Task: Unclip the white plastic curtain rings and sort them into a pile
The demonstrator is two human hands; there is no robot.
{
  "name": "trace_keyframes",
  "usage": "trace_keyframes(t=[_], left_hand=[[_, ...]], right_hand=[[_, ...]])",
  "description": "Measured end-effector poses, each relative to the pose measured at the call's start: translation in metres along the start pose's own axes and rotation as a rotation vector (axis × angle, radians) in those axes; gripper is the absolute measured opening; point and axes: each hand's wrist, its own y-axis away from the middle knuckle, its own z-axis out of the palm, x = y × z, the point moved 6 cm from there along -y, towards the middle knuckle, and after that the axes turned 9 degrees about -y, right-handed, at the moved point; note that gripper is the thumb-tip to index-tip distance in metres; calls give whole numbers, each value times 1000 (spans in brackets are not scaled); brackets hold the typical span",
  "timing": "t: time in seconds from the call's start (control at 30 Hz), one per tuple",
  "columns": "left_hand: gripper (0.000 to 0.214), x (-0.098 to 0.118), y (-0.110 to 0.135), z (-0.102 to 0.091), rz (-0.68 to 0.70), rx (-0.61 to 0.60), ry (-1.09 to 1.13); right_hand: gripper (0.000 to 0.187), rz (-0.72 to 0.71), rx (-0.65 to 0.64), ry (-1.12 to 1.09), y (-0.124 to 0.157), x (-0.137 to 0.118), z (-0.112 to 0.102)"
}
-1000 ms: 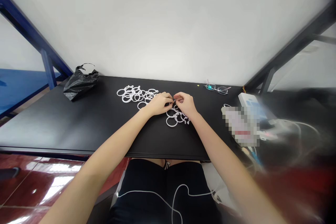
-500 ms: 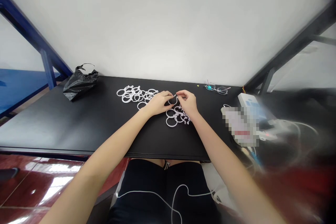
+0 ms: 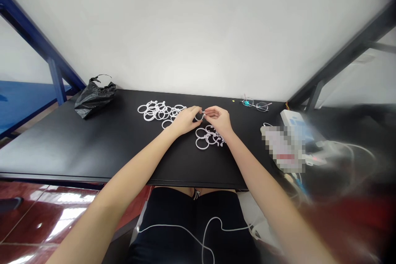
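My left hand (image 3: 185,121) and my right hand (image 3: 220,119) meet above the middle of the black table. Between them is a white plastic curtain ring (image 3: 199,119), gripped on its left side by my left thumb and fingers. My right fingertips pinch the ring's right side, where its ends seem to be. Left of my left hand lies a pile of white curtain rings (image 3: 149,118), partly overlapping. Closer to me, a second group of curtain rings (image 3: 202,144) lies below my right hand, its right part hidden by my wrist.
A black plastic bag (image 3: 94,101) sits at the back left of the table (image 3: 123,148). Eyeglasses (image 3: 261,107) lie near the wall at the right. Further right are a white box (image 3: 292,119), a blurred-out object and cables. A white cable (image 3: 173,226) crosses my lap.
The gap at the ring's ends appears to have narrowed, as my right fingers moved slightly left towards my left hand. Both piles of rings look the same.
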Motion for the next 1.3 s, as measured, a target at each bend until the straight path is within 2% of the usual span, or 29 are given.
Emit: trace_keyframes(t=[0.13, 0.23, 0.4, 0.57, 0.73, 0.93, 1.17, 1.3], left_hand=[[40, -1, 1, 2, -8, -6, 45], [38, 1, 0, 3, 51, 2, 48], [32, 1, 0, 4, 74, 4, 49], [35, 0, 1, 7, 76, -11, 45], [37, 2, 1, 8, 89, -49, 56], [20, 0, -2, 5, 70, -106, 102], [24, 3, -1, -3, 55, 4, 32], [27, 8, -2, -6, 57, -1, 8]], right_hand=[[19, -103, -2, 174, 4, -10, 1], [13, -179, -65, 275, 7, -16, 6], [10, -199, -97, 273, 7, -15, 6], [10, -238, -110, 225, 5, -13, 2], [9, -208, -101, 264, 4, -10, 1], [15, -136, -108, 227, 10, -14, 10], [16, -158, -33, 178, 11, -22, 8], [16, -146, -15, 142, 10, -22, 6]])
